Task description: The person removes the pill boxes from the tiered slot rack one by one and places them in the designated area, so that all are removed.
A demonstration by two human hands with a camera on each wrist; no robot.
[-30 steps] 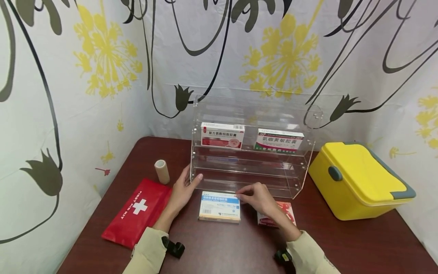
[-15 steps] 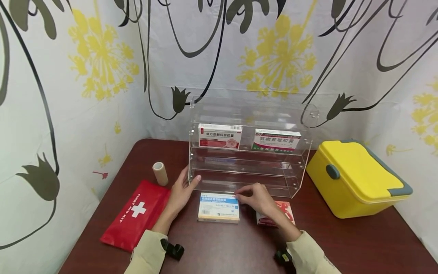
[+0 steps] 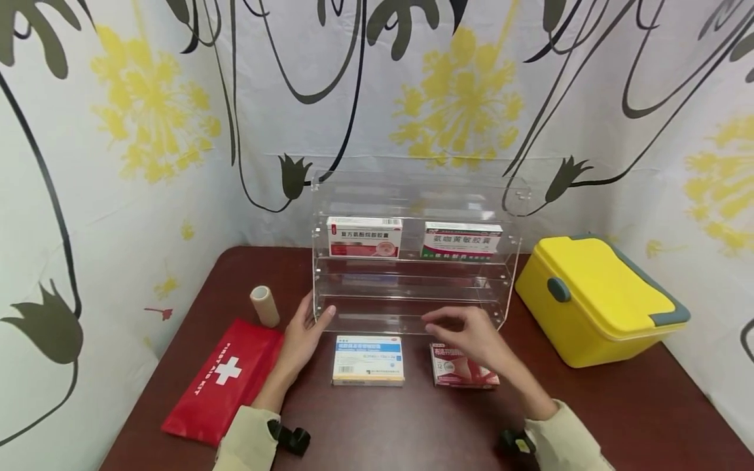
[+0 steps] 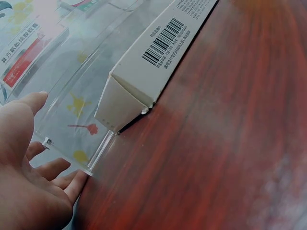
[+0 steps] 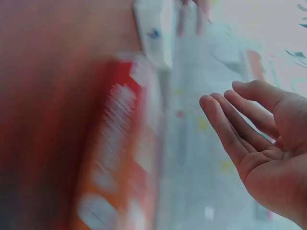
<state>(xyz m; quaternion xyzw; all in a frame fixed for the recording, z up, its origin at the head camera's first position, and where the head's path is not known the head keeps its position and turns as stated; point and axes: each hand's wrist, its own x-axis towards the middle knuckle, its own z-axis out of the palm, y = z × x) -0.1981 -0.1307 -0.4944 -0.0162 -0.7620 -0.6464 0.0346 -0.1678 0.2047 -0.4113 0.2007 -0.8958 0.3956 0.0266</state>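
My left hand (image 3: 302,340) holds the left side panel of a clear acrylic display rack (image 3: 406,324), its thumb in front and its other fingers outside. In the left wrist view, the fingers (image 4: 76,184) reach the panel's lower corner. In front of the rack, a blue-and-white medicine box (image 3: 368,361) lies flat. My right hand (image 3: 468,333) holds nothing and hovers above a red medicine box (image 3: 453,366), partly covering it, with fingers loosely bent. The right wrist view shows its fingers apart from the blurred red box (image 5: 112,143).
On the rack's shelf stand a red-and-white medicine box (image 3: 364,238) and a green-and-pink one (image 3: 461,242). To the left are a red first aid pouch (image 3: 226,379) and a beige roll (image 3: 265,306). A yellow lidded case (image 3: 595,301) sits at the right.
My right hand has left the blue-and-white box and moved right, over the red box, showing more of that box's left part. My left hand stays at the rack. The head view has shifted slightly.
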